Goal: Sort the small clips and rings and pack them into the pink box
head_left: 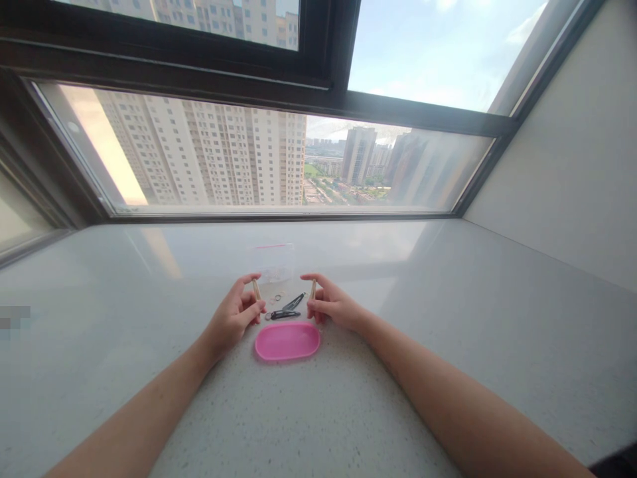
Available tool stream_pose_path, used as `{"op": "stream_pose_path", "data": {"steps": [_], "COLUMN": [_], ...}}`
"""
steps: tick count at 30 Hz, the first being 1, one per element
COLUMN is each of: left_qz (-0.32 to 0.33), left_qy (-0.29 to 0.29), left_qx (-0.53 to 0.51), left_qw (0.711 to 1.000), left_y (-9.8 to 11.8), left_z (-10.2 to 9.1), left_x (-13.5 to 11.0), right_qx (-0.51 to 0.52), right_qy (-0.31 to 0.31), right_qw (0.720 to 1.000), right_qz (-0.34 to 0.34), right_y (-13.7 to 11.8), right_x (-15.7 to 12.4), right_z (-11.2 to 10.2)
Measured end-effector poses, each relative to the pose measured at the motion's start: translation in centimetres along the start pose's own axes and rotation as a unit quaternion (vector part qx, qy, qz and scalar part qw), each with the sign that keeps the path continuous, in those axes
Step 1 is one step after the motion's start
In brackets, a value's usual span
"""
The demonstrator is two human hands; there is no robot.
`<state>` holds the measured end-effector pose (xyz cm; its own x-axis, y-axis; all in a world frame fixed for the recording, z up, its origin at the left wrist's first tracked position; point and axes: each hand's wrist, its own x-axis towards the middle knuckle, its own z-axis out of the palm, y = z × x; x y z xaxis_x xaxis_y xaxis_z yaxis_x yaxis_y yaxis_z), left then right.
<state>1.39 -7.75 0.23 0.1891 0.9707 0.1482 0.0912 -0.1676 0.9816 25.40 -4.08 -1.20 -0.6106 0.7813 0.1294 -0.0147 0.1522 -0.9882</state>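
My left hand (240,309) pinches a slim beige clip (257,290) upright between thumb and index finger. Opposite it, my right hand (331,302) grips a similar beige clip (313,290) the same way; the exact kind of clip is too small to tell. Between the hands lie black snap hair clips (293,303), partly crossing one another. Small ring-shaped bands (278,298) rest just behind them, and another ring (268,317) is by my left fingertips. Closer to me sits a shallow pink oval tray (287,359) with nothing in it.
Beyond the hands lies a clear plastic bag (279,259) with a pink closure line. Everything rests on a pale speckled sill (318,425). A dark-framed window (279,218) bounds it at the back, a white wall (562,172) at the right.
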Motion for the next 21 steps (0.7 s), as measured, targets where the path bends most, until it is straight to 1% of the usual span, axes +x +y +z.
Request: {"op": "stream_pose_path", "data": {"steps": [13,18,21], "left_qz": [0.018,0.021,0.026], "left_qy": [-0.008,-0.014,-0.008], "left_qx": [0.019,0.026,0.023], "left_qw": [1.000,0.999,0.999], "left_y": [-0.27,-0.39,-0.54], "left_z": [-0.06,-0.22,-0.18], "left_x": [0.43,0.46,0.47], "right_qx": [-0.024,-0.036,-0.031], "right_qy": [-0.019,-0.011,0.008], "right_qw": [1.000,0.999,0.999], "right_qz": [-0.006,-0.005,0.002], "right_y": [0.14,0.12,0.41], "right_x": [0.02,0.15,0.36], "right_z": [-0.24,-0.17,-0.11]}}
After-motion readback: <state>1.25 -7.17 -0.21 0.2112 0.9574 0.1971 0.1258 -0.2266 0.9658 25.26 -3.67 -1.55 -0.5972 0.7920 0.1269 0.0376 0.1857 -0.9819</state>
